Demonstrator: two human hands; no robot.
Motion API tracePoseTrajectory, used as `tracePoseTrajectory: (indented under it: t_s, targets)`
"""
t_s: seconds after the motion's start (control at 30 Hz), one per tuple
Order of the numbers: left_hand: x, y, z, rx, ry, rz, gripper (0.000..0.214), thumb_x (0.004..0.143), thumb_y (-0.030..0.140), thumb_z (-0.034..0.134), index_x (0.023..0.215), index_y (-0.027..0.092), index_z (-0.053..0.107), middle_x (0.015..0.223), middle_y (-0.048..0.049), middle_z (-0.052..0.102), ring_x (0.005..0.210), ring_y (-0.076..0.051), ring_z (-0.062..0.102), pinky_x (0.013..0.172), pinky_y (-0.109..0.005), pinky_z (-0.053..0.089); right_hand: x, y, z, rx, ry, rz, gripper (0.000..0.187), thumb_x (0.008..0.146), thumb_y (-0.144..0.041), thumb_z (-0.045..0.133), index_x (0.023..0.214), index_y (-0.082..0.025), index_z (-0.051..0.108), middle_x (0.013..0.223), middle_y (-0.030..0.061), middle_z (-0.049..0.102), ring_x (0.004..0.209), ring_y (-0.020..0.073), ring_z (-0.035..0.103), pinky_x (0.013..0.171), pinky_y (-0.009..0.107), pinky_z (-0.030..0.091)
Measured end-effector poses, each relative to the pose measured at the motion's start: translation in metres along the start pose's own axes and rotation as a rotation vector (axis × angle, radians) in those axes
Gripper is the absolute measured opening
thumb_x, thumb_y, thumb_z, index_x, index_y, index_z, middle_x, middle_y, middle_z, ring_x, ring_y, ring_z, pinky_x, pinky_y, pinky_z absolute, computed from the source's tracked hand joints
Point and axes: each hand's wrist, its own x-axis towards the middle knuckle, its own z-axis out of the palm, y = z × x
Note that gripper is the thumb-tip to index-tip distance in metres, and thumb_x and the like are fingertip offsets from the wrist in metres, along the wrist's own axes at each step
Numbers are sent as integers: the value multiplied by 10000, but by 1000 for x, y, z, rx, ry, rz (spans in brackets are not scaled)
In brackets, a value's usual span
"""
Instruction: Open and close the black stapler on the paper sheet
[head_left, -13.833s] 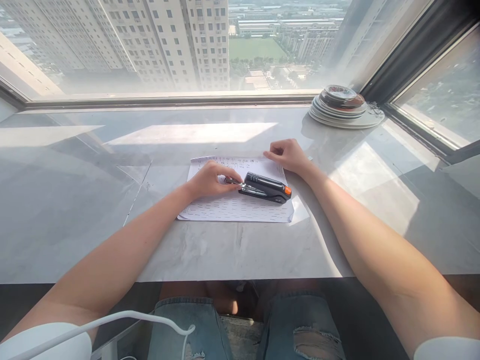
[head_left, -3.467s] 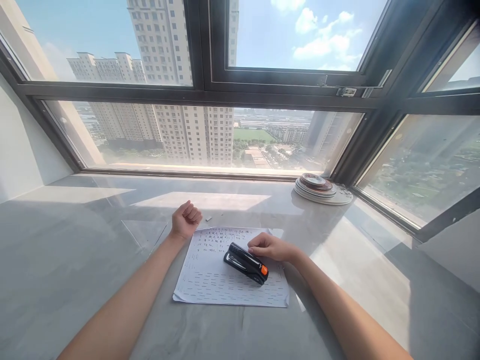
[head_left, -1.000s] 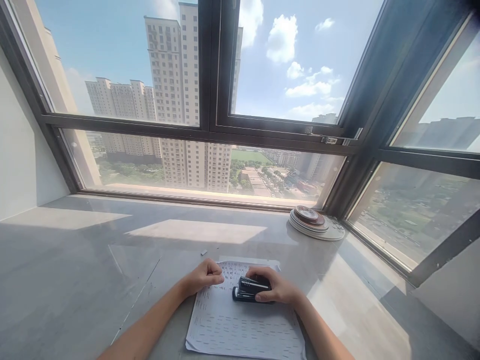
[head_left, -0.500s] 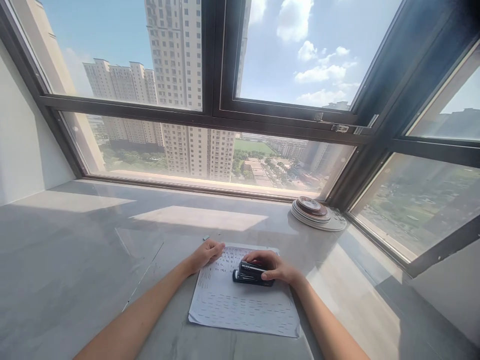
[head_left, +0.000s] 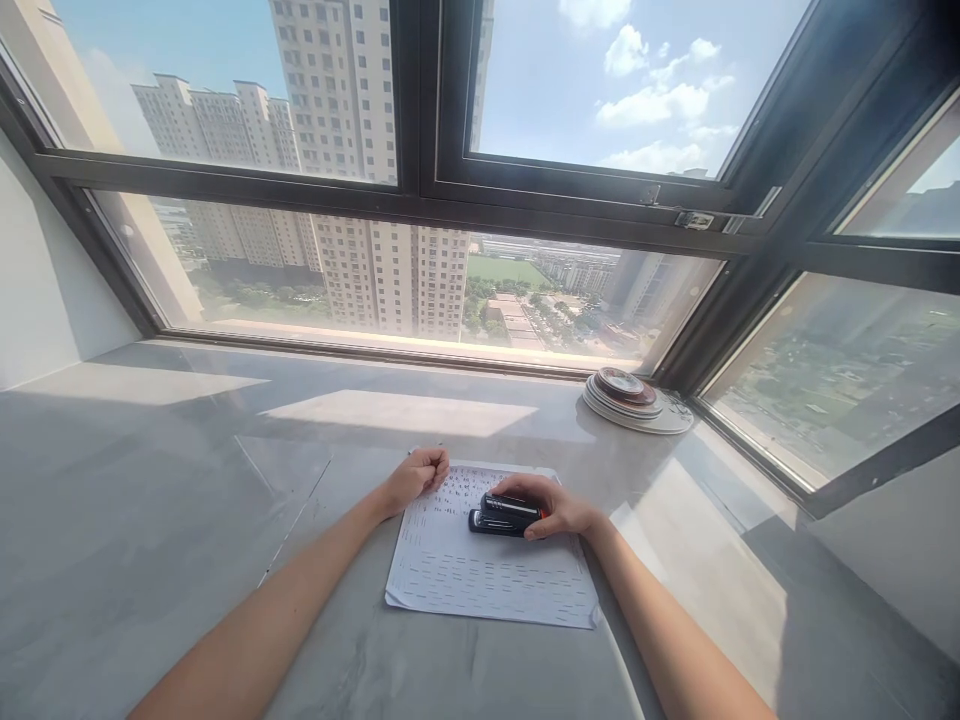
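Observation:
A black stapler (head_left: 502,516) lies on its side lengthwise across the upper right part of a white sheet of paper (head_left: 487,580), which carries rows of short dark marks. My right hand (head_left: 544,503) is closed around the stapler's right end, thumb on the near side and fingers over the far side. At the sheet's upper left corner rests my left hand (head_left: 421,474), curled into a loose fist. Nothing shows between its fingers. The sheet's lower corners look slightly curled.
The paper lies on a grey marbled sill (head_left: 225,480) with bright sunlit patches. A stack of round plates or coasters (head_left: 634,402) stands in the far right corner. Dark window frames (head_left: 420,210) border the far side and the right, with tall buildings outside.
The view has tilted down a little, so everything sits higher in it. My left fingers have curled in more tightly. My right hand still holds the stapler over the same part of the sheet.

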Motion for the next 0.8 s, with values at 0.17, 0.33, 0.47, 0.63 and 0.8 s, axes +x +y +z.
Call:
tracePoseTrajectory:
  t_s: [0.17,0.33,0.47,0.63,0.8]
  targets:
    - [0,6,1,35,36,10,153,646,122,484,773,188,537,712,7,527,622,-124,432,584,-281,293,-2,-2,-1,-60,-17,23,717,759,-387,876,1406,-240,603,1405,121,642,1316,320,594,1116,472,465]
    - [-1,9,3,60,14,-9,117,723,150,520,806,190,592,801,-22,600,787,-174,556,731,-307,415,-2,-1,-2,-32,-18,21,654,799,-349,845,1399,-236,611,1400,111,648,1312,288,595,1112,428,461]
    - [-1,12,5,79,-19,-7,103,830,208,544,853,184,642,906,-53,651,914,-203,597,861,-339,448,-3,-1,-2,4,26,34,613,858,-345,789,1431,-231,604,1409,107,651,1297,279,604,1124,433,450]
    - [-1,13,6,106,-50,-7,200,945,326,546,939,177,680,1012,-81,689,1041,-231,620,997,-382,444,-2,-2,2,-43,98,-6,591,869,-364,779,1428,-243,628,1443,96,637,1331,301,586,1158,466,430]
    - [1,9,4,114,-52,5,292,989,423,549,1009,178,707,1157,-104,708,1176,-250,610,1125,-429,400,-1,-2,5,-103,153,-56,577,869,-391,784,1403,-217,652,1389,111,676,1272,320,632,1106,479,488]
